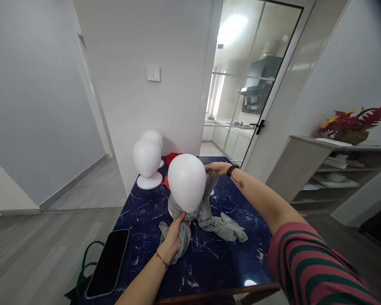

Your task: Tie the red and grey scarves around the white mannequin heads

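Observation:
A white foam mannequin head [186, 180] stands on the dark blue marbled table, with a thin grey scarf [209, 218] around its neck. One end of the scarf trails over the tabletop to the right. My left hand [174, 234] is closed on the scarf just below the front of the head, and a short length hangs beneath it. At the far right side of the head, my right hand [218, 167] grips a raised part of the same scarf; its fingertips are partly hidden by the fabric and the head.
Two more white mannequin heads [147, 159] stand at the table's back left, near red cloth [173, 158]. A black phone [108, 263] lies at the left edge, above a green bag [79, 284]. Behind are a glass door [238, 84] and, right, a shelf unit [324, 169].

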A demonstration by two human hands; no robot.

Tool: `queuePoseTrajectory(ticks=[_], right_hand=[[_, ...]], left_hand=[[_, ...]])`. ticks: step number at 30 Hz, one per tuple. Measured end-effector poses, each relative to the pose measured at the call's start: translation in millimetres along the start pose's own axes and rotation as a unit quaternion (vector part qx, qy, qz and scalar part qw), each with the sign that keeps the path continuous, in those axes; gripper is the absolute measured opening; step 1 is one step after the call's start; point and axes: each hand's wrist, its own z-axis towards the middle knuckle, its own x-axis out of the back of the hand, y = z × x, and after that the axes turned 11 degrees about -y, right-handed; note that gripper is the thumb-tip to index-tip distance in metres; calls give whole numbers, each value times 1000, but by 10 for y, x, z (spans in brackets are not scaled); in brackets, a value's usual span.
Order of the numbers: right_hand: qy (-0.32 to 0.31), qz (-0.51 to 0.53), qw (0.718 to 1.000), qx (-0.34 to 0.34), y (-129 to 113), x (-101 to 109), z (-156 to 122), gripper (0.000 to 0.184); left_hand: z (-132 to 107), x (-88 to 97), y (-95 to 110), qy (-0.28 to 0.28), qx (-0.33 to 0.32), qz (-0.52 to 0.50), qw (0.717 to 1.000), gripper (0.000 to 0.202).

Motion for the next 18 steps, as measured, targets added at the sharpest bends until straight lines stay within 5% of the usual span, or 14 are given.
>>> queuePoseTrajectory(ticks=[3, 6, 11, 14, 16, 18], right_hand=[[-71, 110, 990, -55, 376, -164, -375, 29], [-216, 211, 943, -140, 624, -371, -708, 48], [-269, 145, 927, -219, 706, -502, -1107, 51], [-191, 140, 954, -184, 633, -345, -1365, 43], [-51, 172, 977, -113, 585, -206, -1539, 36], [122, 211, 970, -26, 556, -104, -1688, 34]], left_hand=[[11, 8, -3, 0, 9, 8, 1000, 14], [29, 29, -2, -4, 25, 16, 1000, 13], [78, 84, -9, -9, 36, 31, 999, 16], [76, 95, -8, -14, 36, 39, 998, 14], [62, 87, -5, -19, 42, 46, 998, 15], [49, 75, -2, -18, 43, 42, 998, 15]])
